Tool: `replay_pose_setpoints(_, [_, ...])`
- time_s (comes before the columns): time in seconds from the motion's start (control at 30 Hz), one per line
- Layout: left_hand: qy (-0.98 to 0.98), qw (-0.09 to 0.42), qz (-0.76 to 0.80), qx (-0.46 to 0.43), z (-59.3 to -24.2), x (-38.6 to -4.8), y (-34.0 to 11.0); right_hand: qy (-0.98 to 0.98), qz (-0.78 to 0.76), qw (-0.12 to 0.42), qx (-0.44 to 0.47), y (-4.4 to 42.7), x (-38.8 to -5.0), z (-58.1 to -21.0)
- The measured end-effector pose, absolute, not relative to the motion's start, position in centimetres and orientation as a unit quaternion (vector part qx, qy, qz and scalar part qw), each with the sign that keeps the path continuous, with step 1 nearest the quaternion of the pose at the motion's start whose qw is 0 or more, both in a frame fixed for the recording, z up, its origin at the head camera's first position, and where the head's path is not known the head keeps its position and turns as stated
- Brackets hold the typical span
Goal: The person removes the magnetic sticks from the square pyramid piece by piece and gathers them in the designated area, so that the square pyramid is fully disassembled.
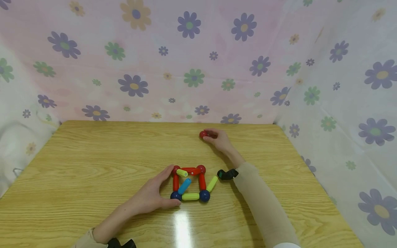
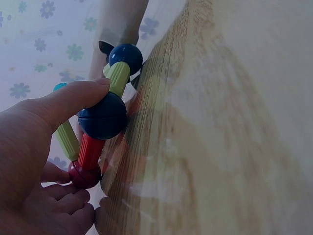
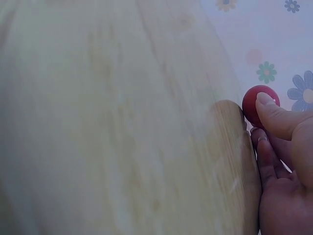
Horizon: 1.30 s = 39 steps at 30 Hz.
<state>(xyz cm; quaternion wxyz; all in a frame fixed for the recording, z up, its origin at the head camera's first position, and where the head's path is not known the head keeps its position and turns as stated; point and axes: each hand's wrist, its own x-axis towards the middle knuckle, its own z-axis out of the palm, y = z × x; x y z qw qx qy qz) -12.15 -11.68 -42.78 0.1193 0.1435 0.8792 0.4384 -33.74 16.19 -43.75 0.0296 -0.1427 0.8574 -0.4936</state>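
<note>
At the left of a wood-grain table [image 1: 93,155], one beige sleeve [image 1: 88,241] and one black wrist device [image 1: 122,244] lead to the left hand [image 1: 147,194]. It is spread around the left side of one frame of glossy coloured balls and grooved rods [image 1: 184,186], holding it with the thumb on the near-left ball and fingers by the far-left one.

The frame, near the table's middle, has four balls: two red [image 1: 201,169] at the far corners, two dark blue [image 1: 204,196] at the near ones. Eight rods show: four red [image 1: 202,181], three yellow-green [image 1: 190,196], one light blue [image 1: 183,187]. Four form the sides; one more angles up from each corner.

Beyond the frame, well apart and near the table's far edge, is a single loose red ball [image 1: 203,134], pinched between the right hand's [image 1: 219,140] thumb and fingers. A second black wrist device [image 1: 227,174] and a second beige sleeve [image 1: 263,203] follow. One flower-printed pink-and-white cloth [image 1: 350,106] hangs around the table.
</note>
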Motion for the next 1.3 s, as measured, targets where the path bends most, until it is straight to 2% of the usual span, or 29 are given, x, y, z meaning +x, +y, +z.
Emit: replay_pose_setpoints(1.3, [0.882, 0.120, 0.432, 0.144, -42.65, -12.10, -11.69, 0.852, -0.499, 0.033, -0.155, 16.31, -33.51, -43.84])
